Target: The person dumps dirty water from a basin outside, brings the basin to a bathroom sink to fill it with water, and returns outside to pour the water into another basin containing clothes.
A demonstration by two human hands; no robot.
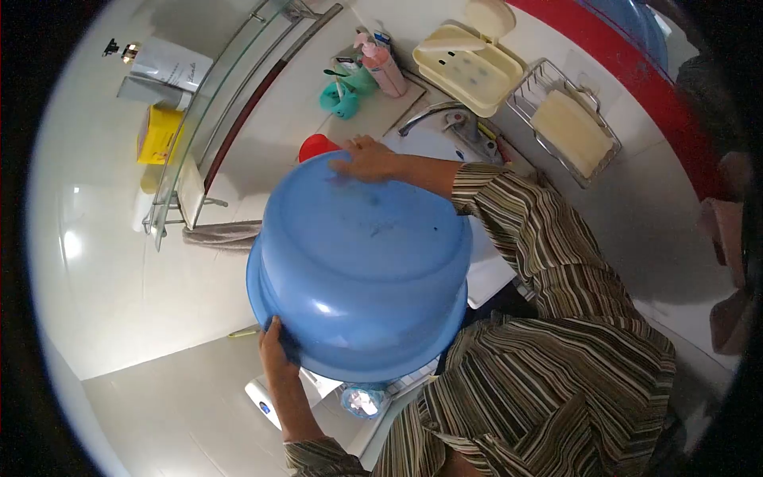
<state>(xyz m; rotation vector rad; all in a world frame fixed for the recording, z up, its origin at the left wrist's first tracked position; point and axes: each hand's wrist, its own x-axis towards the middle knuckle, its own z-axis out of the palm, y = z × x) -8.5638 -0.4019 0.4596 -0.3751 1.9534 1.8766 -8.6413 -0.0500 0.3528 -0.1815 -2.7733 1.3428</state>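
Observation:
A large blue plastic basin fills the middle of the head view, tilted with its outer bottom facing up toward me. My right hand is at the far edge of the base, its fingers bent over that edge. My left hand grips the rim at the lower left, with the thumb on the outside and the other fingers partly hidden. Beneath the basin shows part of a white sink. The inside of the basin is out of sight.
Behind the basin are a faucet, a red cup, a green toothbrush cup and a pink pump bottle. A yellow soap dish and a wire rack sit to the right. A glass shelf runs along the left wall.

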